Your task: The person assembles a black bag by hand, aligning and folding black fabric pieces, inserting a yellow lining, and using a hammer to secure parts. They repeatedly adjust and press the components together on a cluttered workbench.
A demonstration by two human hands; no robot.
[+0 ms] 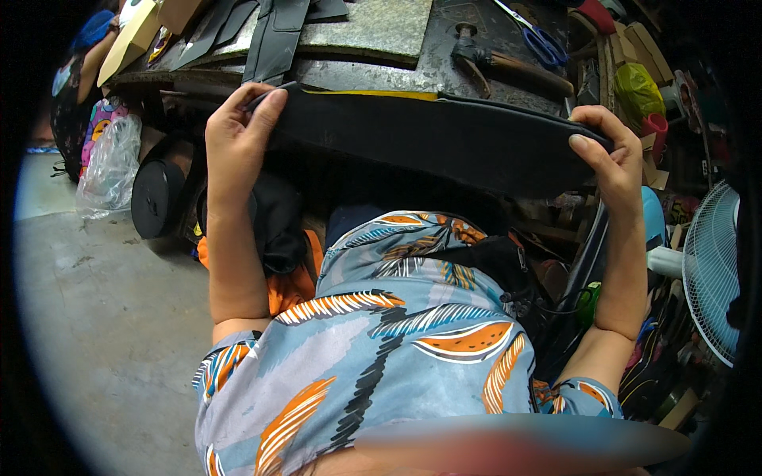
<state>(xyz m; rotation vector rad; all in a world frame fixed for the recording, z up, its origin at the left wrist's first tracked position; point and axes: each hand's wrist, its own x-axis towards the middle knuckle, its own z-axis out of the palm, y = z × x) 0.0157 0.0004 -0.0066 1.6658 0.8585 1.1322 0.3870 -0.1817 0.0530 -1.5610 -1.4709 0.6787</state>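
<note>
A long black strip of leather-like material stretches between my two hands, above my lap and along the near edge of the workbench. Its upper edge looks folded, and a thin yellow line shows along part of it. My left hand pinches the left end between thumb and fingers. At the other end, my right hand grips the corner, thumb in front and fingers behind. Beyond the strip, a hammer with a wooden handle lies on the bench, close to scissors with blue handles.
A speckled stone slab and black cut pieces lie on the dark workbench. A white fan stands at the right. To the left are a clear plastic bag, a round black object and another person's arm.
</note>
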